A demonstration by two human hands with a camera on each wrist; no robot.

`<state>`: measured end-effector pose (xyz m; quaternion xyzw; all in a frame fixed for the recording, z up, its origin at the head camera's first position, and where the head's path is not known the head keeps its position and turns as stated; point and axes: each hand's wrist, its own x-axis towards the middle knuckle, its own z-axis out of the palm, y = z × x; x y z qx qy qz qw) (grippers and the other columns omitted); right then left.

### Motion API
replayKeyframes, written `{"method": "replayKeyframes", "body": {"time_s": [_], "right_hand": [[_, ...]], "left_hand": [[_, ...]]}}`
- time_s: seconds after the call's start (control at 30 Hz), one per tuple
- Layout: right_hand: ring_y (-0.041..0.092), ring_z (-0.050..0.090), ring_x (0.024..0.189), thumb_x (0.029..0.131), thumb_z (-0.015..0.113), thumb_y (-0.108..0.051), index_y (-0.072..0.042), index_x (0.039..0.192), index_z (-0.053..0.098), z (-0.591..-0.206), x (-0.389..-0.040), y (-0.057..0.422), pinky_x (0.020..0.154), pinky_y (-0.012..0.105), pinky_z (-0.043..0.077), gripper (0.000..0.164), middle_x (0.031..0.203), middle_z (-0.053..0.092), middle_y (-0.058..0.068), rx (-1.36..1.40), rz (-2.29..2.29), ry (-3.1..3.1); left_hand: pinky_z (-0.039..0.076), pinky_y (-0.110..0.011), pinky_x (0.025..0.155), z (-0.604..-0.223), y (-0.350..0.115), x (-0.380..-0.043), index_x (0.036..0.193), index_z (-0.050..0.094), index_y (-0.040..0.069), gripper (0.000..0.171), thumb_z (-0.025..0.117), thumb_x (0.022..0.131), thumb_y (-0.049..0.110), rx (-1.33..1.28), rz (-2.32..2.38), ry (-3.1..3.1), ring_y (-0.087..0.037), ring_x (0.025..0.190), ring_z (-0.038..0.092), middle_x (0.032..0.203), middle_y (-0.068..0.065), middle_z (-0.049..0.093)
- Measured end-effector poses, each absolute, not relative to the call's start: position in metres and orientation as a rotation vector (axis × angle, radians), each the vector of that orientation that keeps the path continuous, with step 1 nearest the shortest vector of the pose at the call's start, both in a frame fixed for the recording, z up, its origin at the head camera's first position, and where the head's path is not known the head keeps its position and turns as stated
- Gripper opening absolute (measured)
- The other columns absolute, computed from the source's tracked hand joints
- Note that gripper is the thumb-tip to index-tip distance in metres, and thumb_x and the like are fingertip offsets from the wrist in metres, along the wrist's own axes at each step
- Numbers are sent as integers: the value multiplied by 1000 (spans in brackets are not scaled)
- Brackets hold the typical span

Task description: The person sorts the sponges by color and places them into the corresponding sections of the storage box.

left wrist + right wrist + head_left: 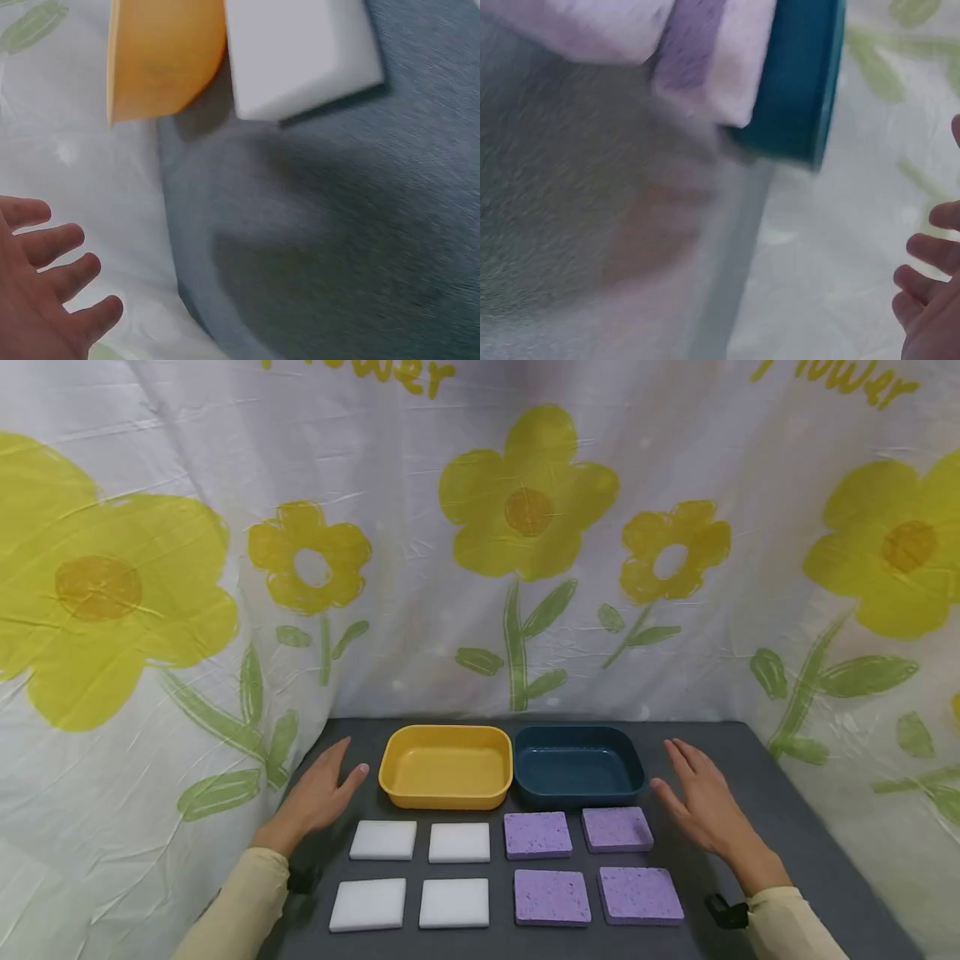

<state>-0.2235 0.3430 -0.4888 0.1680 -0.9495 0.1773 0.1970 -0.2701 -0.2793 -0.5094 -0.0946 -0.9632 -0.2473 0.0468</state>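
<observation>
My left hand point(321, 789) is held beside the left end of the yellow tray point(446, 802), fingers extended and nothing in it. On the other side, my right hand point(701, 797) is by the right end of the dark blue tray point(581, 797), its fingers also extended and holding nothing. In front of the yellow tray lie several white sponges point(383, 841) in two rows. Several purple sponges point(537, 836) lie in two rows before the blue tray. The left wrist view shows the fingers point(67, 277) spread apart, away from a white sponge point(304, 56).
A dark grey table point(502, 943) carries the trays and sponges. White curtains point(405, 635) printed with yellow flowers hang behind it and along both sides. The two trays stand side by side at the table's back.
</observation>
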Motion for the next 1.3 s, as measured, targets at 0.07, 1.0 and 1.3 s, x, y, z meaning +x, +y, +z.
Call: {"method": "replayKeyframes", "body": {"time_s": [0.07,1.0,1.3], "right_hand": [[58,39,149,108,69,-29,9,163,39,-480,-220,337,115,76,33,74,164,42,36,475,522,-2681],[41,50,153,103,73,-54,-7,170,37,-467,-172,243,113,64,50,89,171,46,17,896,629,-2923],[34,58,147,100,80,-45,-5,163,50,-486,-167,224,115,58,51,80,163,57,12,1068,579,-3008]], "left_hand": [[28,-71,127,-506,-276,-273,171,23,-5,84,42,116,55,-299,-780,-2942,-56,159,31,174,-35,29],[26,-70,127,-523,-252,-331,168,17,-14,93,43,114,57,-117,-951,-3247,-58,160,25,172,-39,26],[46,-63,117,-535,-238,-333,164,29,-12,76,44,116,45,-123,-1011,-3255,-48,136,58,146,-34,58]]}}
